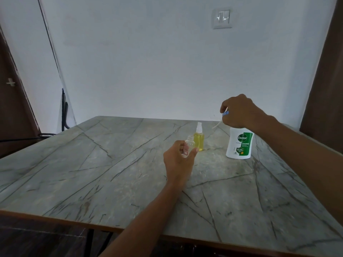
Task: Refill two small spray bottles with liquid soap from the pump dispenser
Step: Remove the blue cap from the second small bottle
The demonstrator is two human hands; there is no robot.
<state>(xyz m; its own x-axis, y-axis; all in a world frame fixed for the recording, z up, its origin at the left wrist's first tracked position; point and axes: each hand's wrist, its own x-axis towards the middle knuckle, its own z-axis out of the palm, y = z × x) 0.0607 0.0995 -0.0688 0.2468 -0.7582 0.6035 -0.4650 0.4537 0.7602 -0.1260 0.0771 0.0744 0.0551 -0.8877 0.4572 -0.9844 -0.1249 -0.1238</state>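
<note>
Left hand [179,160] is wrapping fingers and thumb round the small clear spray bottle [190,143], open-necked and seemingly empty, near the middle of the surface [92,164] and just near-left of the second spray bottle [199,140], which is holding yellow liquid with its sprayer on. Right hand [239,112] is pinching a blue-and-white sprayer head [225,113] with its thin tube [216,125] dangling, right above the white pump dispenser [240,145] at the right, so the second refill is seemingly just beginning. Next, that hand is needing to set the sprayer head down, and the open neck is needing to come up to the dispenser, whose top is hidden behind that hand, before any gentle pumping.
</note>
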